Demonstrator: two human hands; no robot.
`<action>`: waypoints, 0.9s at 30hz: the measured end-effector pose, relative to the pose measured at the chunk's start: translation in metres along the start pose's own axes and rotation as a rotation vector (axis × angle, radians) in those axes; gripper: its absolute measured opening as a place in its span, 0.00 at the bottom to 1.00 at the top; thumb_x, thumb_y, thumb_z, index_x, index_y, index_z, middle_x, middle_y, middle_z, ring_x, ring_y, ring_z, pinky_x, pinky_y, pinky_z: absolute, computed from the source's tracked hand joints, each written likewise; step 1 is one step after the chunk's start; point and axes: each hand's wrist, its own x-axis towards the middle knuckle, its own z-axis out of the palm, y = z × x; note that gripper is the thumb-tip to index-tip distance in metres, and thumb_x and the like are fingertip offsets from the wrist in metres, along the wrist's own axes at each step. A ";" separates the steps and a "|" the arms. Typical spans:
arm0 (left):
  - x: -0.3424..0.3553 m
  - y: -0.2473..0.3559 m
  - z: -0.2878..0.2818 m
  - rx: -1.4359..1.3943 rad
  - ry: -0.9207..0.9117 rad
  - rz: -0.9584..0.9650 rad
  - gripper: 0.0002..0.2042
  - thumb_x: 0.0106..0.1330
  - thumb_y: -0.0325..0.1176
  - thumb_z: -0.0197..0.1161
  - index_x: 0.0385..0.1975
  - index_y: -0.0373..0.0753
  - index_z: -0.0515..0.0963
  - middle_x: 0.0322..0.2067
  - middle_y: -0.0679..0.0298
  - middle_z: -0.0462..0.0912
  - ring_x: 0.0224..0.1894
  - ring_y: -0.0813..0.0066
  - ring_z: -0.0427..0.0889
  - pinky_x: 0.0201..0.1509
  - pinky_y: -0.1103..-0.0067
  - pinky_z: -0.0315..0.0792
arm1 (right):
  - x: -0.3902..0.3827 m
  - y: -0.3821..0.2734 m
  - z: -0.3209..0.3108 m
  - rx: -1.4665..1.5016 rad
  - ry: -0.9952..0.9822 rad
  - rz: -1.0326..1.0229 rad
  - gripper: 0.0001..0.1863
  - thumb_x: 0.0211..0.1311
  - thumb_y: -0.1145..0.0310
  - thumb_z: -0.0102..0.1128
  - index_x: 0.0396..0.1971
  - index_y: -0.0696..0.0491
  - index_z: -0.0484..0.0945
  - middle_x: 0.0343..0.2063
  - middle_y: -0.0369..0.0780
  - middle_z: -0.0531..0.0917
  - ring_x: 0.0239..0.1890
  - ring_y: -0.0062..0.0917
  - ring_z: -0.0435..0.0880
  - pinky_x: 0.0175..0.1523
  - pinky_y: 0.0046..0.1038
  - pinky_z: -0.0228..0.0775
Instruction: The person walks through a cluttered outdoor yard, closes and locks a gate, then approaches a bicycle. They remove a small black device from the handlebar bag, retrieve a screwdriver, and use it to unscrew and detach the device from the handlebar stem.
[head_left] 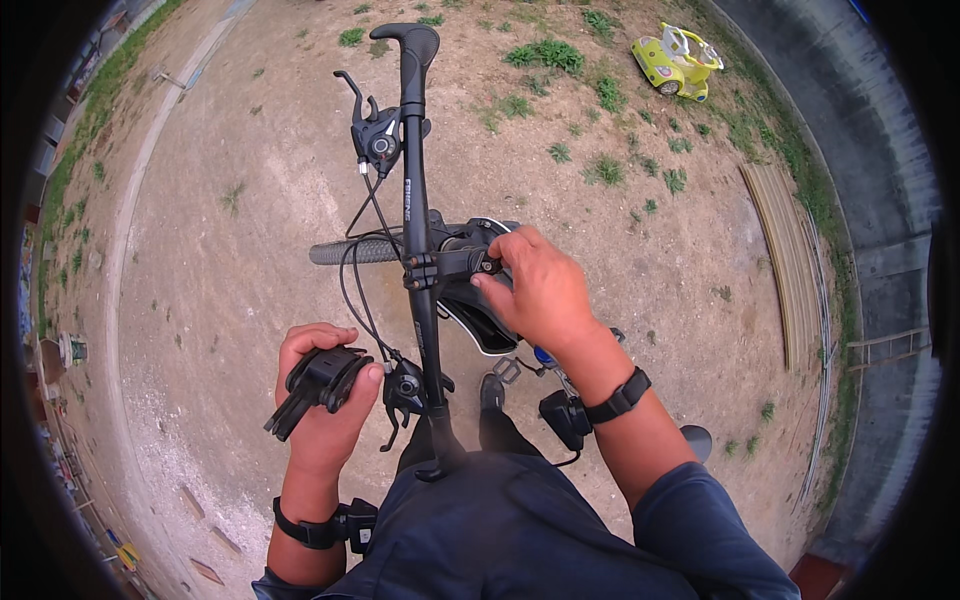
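Note:
A bicycle's black handlebar [414, 170] runs from the far side down to my waist, with a brake lever and shifter unit [376, 140] on its far half and a second such unit [404, 388] on its near half. My right hand [548, 292] pinches the rear end of the handlebar stem [458, 265] between thumb and fingers; the exact contact is partly hidden. Left of the bar, my left hand [335, 425] holds a black plastic bracket [322, 380] with flat prongs, apart from the bicycle. Below the stem hangs a black bag [480, 322] with a pale edge.
The front wheel [352, 251] points left on bare earth. A pedal [507, 370] sits near my shoe [492, 392]. Far right are a yellow-green toy car [675, 66], stacked boards [780, 260] and a grey wall [850, 150]. Thin cables loop left of the handlebar.

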 end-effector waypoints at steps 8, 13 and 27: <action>0.000 0.001 0.001 -0.020 0.001 -0.024 0.22 0.59 0.22 0.76 0.50 0.38 0.72 0.50 0.58 0.75 0.55 0.65 0.81 0.59 0.71 0.79 | -0.002 0.003 0.004 0.042 0.065 -0.083 0.09 0.62 0.65 0.70 0.38 0.49 0.81 0.35 0.39 0.81 0.39 0.40 0.86 0.41 0.42 0.80; -0.002 0.000 -0.001 -0.002 0.002 -0.013 0.22 0.59 0.22 0.76 0.50 0.38 0.72 0.50 0.58 0.75 0.55 0.66 0.81 0.58 0.71 0.79 | 0.000 0.000 0.001 -0.039 -0.027 0.034 0.08 0.62 0.66 0.69 0.39 0.49 0.82 0.35 0.39 0.81 0.40 0.41 0.86 0.41 0.42 0.80; 0.001 0.001 0.001 -0.015 -0.015 -0.008 0.22 0.59 0.21 0.75 0.50 0.38 0.72 0.50 0.58 0.75 0.55 0.67 0.80 0.58 0.72 0.79 | 0.001 0.001 0.002 -0.050 0.021 -0.052 0.10 0.62 0.64 0.72 0.38 0.50 0.81 0.36 0.40 0.83 0.37 0.42 0.86 0.40 0.40 0.79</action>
